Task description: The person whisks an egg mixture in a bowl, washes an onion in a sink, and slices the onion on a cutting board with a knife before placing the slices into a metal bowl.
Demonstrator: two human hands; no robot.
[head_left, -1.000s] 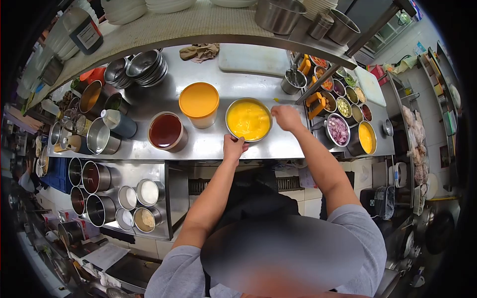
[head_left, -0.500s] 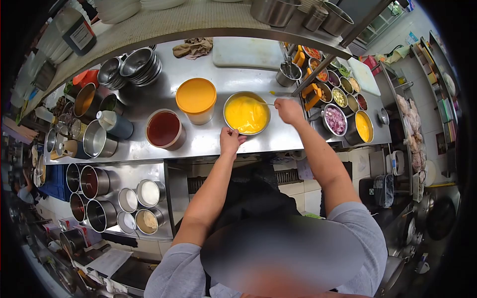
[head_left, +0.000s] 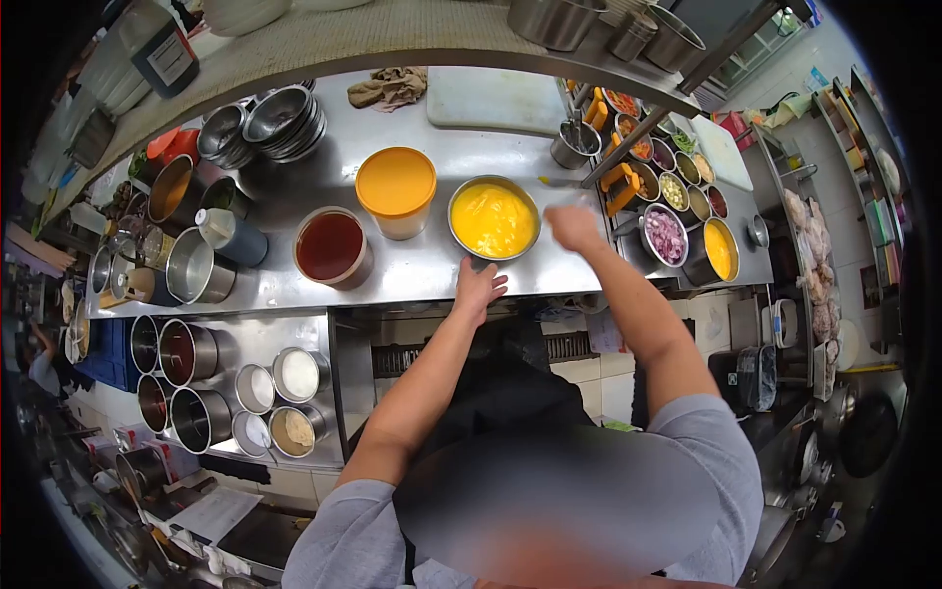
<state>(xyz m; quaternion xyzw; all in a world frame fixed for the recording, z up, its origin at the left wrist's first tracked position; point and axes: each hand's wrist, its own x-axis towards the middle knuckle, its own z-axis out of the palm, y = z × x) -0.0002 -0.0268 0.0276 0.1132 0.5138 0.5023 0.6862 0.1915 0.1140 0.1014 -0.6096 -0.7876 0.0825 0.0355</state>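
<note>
A round metal bowl (head_left: 494, 247) of bright yellow liquid, like beaten egg, stands on the steel counter in front of me. At its near side, my left hand (head_left: 478, 292) is open with the fingers apart and the thumb at the bowl's outer wall; whether they touch is unclear. Just right of the rim, my right hand (head_left: 576, 230) is closed, its fingertips pointing toward the bowl. What it holds, if anything, cannot be made out. Left of the bowl stand a tub with an orange lid (head_left: 395, 179) and a tub of dark red liquid (head_left: 331, 247).
Behind the bowl are a white cutting board (head_left: 494, 99) and a metal container with utensils (head_left: 575, 147). Chopped red onion (head_left: 665, 238) and several ingredient pots stand right. Stacked metal bowls (head_left: 285, 123) are at the back left. A shelf (head_left: 392, 41) overhangs the counter.
My left hand has loosened from the bowl's rim and spread its fingers. The thin handle seen between my right hand and the bowl no longer shows. The view has shifted slightly.
</note>
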